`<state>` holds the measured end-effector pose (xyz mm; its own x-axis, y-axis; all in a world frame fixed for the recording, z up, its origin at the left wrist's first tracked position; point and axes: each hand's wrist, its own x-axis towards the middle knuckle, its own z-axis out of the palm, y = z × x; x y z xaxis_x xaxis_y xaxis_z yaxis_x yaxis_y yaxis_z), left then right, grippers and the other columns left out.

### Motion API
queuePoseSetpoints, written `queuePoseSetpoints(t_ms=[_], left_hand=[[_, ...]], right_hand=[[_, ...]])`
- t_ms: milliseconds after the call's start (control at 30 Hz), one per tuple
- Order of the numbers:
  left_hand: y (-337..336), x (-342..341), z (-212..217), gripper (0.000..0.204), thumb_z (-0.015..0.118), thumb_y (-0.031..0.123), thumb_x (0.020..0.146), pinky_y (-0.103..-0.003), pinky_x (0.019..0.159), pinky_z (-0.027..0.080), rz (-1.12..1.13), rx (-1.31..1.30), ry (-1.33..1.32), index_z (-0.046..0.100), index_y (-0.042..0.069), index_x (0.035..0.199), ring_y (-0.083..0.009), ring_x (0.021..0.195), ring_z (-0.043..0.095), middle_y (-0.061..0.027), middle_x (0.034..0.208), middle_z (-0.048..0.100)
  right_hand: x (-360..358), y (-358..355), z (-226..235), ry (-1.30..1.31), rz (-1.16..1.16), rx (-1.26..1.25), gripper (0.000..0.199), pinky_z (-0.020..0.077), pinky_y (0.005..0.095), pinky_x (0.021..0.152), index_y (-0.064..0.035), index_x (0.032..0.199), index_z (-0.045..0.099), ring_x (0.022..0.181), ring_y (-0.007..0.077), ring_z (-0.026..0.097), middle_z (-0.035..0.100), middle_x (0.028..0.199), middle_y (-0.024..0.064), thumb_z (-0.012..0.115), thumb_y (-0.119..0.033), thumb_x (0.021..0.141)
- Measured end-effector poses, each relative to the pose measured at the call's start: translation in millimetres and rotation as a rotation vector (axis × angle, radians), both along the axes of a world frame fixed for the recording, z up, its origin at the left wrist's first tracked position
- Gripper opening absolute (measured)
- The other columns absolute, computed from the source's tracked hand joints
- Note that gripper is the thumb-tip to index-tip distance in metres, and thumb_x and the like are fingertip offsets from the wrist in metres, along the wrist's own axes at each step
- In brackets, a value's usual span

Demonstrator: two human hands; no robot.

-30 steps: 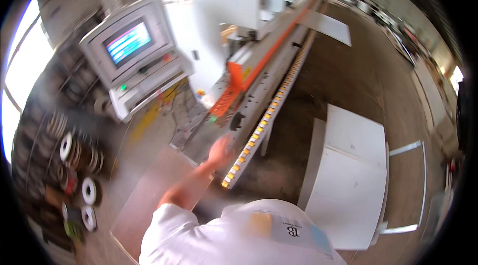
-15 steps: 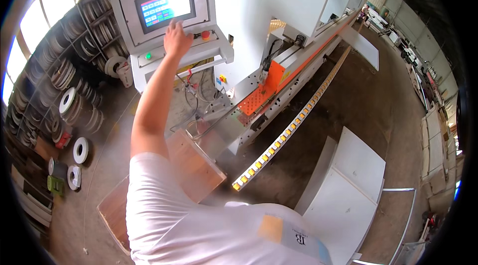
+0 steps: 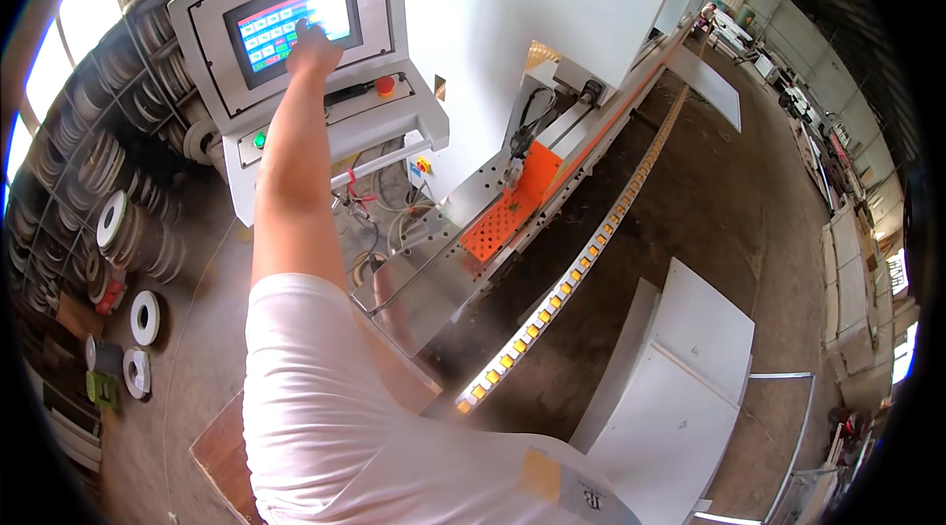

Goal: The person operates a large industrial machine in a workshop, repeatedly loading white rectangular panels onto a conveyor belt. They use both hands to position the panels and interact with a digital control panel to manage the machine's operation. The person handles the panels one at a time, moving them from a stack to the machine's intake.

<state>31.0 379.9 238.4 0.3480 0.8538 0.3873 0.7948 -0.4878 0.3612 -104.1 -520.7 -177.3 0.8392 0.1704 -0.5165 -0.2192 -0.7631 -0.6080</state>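
Note:
My left hand (image 3: pixel 314 54) reaches up to the touchscreen (image 3: pixel 294 27) with a finger stretched out against or just in front of it. It holds nothing; whether the fingertip actually presses the screen I cannot tell. The screen sits in a pale grey control console (image 3: pixel 389 7). Below it, on the console's ledge, are a red mushroom button (image 3: pixel 384 85) and a green button (image 3: pixel 259 140). My right hand does not show.
Right of the console stands a long white machine with an orange perforated plate (image 3: pixel 510 205). A support rail with yellow rollers (image 3: pixel 532 331) runs alongside. White panels (image 3: pixel 680 377) stand stacked at lower right. Edging rolls (image 3: pixel 123 224) fill racks and floor at left, and a wooden board (image 3: pixel 219 451) lies below.
My left hand has moved from below the screen up onto its display area, a finger now extended to it. The view has shifted, so the console appears further left.

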Motion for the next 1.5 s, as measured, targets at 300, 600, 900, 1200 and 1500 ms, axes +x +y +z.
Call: queuePoseSetpoints(t_ms=[300,600,900,1200,1500], left_hand=[[-90.3,48.7,-19.4,0.056,0.072,0.032,0.087,-0.046,0.097,0.054,-0.394,0.163,-0.195,0.060,0.007,0.135,-0.0363,0.118,0.064,-0.0130,0.154,0.045],[-377.0,-42.8,-191.1,0.028,0.069,0.017,0.085,-0.044,0.095,0.056,-1.613,-0.086,-0.102,0.067,0.010,0.112,-0.0329,0.121,0.061,-0.0133,0.134,0.062],[-548.3,-161.7,-358.9,0.045,0.069,0.031,0.085,-0.053,0.121,0.028,-1.620,0.054,0.374,0.066,0.012,0.126,-0.0252,0.144,0.040,-0.0053,0.149,0.052],[-557.6,-160.7,-364.1,0.035,0.066,0.027,0.084,-0.052,0.122,0.026,-1.579,0.060,0.329,0.070,0.010,0.114,-0.0224,0.133,0.051,-0.0040,0.135,0.060],[-569.9,-149.1,-402.4,0.029,0.066,0.031,0.087,-0.049,0.107,0.037,-1.485,0.144,0.412,0.071,0.009,0.106,-0.0249,0.119,0.057,-0.0059,0.121,0.065]], right_hand=[[5.2,8.8,-4.7,-0.004,0.050,0.009,0.022,0.0544,0.0420,0.078,-0.0099,0.103,0.066,0.092,0.0321,0.066,0.068,0.099,0.0154,0.061,-0.030,0.097],[-12.9,2.7,-4.8,-0.028,0.065,0.005,0.021,0.0543,0.0425,0.079,-0.0111,0.104,0.066,0.093,0.0339,0.066,0.068,0.099,0.0164,0.060,-0.030,0.096],[-66.8,-71.5,-24.4,-0.084,0.127,-0.051,0.021,0.0542,0.0429,0.080,-0.0122,0.105,0.066,0.094,0.0357,0.066,0.067,0.100,0.0174,0.060,-0.031,0.096],[-132.6,-157.8,-62.7,-0.258,0.341,-0.154,0.021,0.0542,0.0433,0.080,-0.0134,0.106,0.066,0.096,0.0375,0.065,0.067,0.100,0.0184,0.059,-0.031,0.095],[-141.1,-214.5,-143.5,-0.358,0.173,-0.145,0.027,0.0527,0.0525,0.082,-0.0110,0.105,0.065,0.097,0.0439,0.065,0.067,0.100,0.0227,0.056,-0.035,0.096]])
